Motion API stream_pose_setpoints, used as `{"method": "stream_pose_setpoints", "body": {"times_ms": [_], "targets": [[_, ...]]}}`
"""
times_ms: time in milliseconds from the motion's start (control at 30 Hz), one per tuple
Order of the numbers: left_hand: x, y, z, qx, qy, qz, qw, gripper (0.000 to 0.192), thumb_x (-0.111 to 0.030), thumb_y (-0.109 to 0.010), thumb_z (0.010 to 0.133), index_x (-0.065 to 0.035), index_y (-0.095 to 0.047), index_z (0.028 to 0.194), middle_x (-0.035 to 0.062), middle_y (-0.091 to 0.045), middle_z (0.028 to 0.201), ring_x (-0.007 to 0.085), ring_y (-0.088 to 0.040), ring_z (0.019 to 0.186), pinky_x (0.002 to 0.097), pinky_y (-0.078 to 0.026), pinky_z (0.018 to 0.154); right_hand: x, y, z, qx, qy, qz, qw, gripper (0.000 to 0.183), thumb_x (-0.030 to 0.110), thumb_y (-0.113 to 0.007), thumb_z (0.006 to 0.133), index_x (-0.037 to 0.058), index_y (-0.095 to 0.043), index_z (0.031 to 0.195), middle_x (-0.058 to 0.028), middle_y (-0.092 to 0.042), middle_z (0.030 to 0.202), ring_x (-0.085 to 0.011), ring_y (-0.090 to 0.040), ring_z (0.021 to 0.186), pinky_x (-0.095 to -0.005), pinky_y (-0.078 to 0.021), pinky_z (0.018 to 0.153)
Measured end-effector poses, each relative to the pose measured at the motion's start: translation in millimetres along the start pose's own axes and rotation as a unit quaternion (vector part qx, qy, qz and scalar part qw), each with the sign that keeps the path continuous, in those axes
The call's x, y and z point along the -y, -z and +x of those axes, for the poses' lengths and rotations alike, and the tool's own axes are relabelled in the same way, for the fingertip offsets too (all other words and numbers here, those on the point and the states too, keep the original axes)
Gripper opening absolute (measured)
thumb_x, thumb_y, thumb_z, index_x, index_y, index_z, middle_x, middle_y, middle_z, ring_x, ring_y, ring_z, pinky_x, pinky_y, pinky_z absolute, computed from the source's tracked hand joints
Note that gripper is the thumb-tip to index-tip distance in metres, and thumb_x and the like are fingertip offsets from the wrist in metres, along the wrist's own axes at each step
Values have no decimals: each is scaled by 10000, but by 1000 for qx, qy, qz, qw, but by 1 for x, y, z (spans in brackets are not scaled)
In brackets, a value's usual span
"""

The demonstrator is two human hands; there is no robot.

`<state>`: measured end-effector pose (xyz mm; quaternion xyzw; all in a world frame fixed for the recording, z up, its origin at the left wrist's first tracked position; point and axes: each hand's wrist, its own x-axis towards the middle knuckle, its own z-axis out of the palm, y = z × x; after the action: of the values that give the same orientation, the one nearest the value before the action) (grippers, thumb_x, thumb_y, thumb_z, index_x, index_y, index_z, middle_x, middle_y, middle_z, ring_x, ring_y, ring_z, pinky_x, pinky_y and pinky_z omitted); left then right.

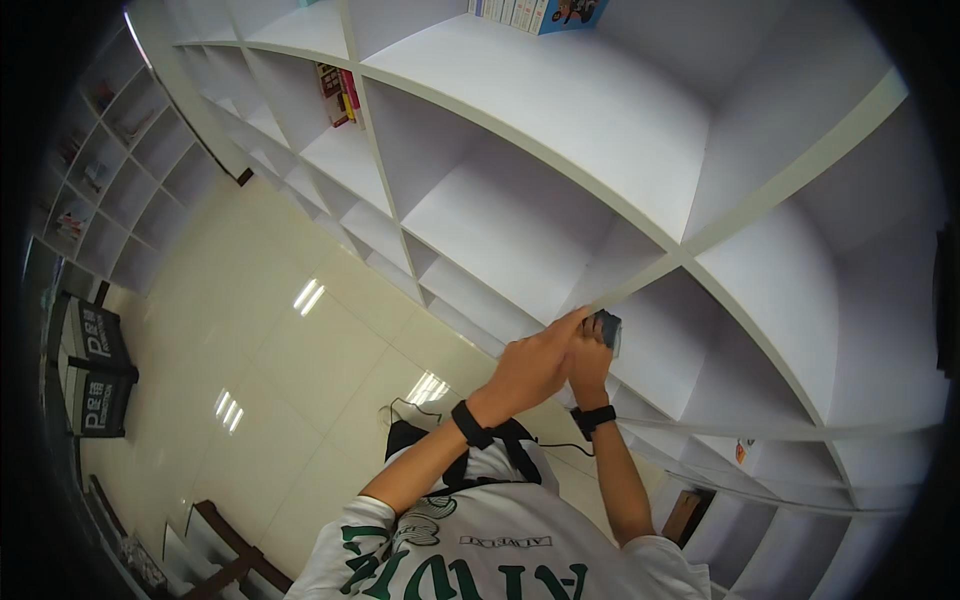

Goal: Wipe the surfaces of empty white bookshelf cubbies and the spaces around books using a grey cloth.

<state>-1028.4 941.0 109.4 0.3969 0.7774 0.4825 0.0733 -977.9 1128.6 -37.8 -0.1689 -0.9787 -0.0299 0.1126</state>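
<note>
My right hand (pixel 590 367) grips a small dark grey object (pixel 610 330); most of it is behind my fingers, and I cannot tell exactly what it is. My left hand (pixel 529 375) overlaps the right one, its back to me and its index finger stretched toward the front edge of a white shelf divider (pixel 637 281). Whether the left fingers also hold the dark object is hidden. Both hands are in front of a white cube bookcase (pixel 517 217), close to one of its lower compartments. A black band circles each wrist.
Books with white spines (pixel 510 11) stand on an upper shelf, and a few red and yellow books (pixel 341 94) lean in a compartment to the left. Glossy floor tiles (pixel 300 375) stretch left. Black printed boxes or bags (pixel 101 367) and brown wooden furniture (pixel 232 555) stand at the left.
</note>
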Motion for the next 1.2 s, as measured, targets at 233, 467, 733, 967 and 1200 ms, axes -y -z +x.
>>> {"method": "stream_pose_setpoints", "body": {"times_ms": [233,467,733,967,1200], "targets": [[178,157,-143,77,209,-16,975,410,-128,-616,1026,-96,-574,1433,202,-734,1220,315,-741,1098,402,-599,892,-139,6,-84,-43,-72,-78,993,451,115,-595,952,53,-612,1399,-144,-585,1501,-327,-531,1409,-448,-451,1156],[297,332,-460,-123,419,98,894,224,-107,-595,1029,-21,-628,1233,167,-777,944,244,-751,805,379,-580,717,-145,49,-92,76,-317,-79,942,369,190,-704,918,86,-683,1270,-206,-747,1069,-427,-707,996,-544,-576,839],[337,344,-580,7,573,48,818,399,-235,-648,1005,20,-619,1310,156,-728,897,212,-704,768,355,-580,674,140,13,-34,91,-234,381,890,217,199,-738,850,-5,-670,816,-44,-573,598,-160,-559,561,-384,-433,538],[269,348,-340,23,354,42,934,341,-188,-610,1051,-13,-581,1342,252,-751,1089,342,-757,1004,418,-591,834,210,89,93,-75,-147,267,950,373,138,-642,908,-3,-697,1250,-221,-726,789,-383,-727,752,-464,-551,700],[258,346,-162,118,187,64,973,318,-197,-637,1032,-37,-592,1303,224,-758,1065,385,-745,975,438,-588,818,250,36,178,81,-62,84,991,296,82,-687,832,24,-714,1121,-210,-748,1078,-367,-734,958,-477,-605,749]]}}
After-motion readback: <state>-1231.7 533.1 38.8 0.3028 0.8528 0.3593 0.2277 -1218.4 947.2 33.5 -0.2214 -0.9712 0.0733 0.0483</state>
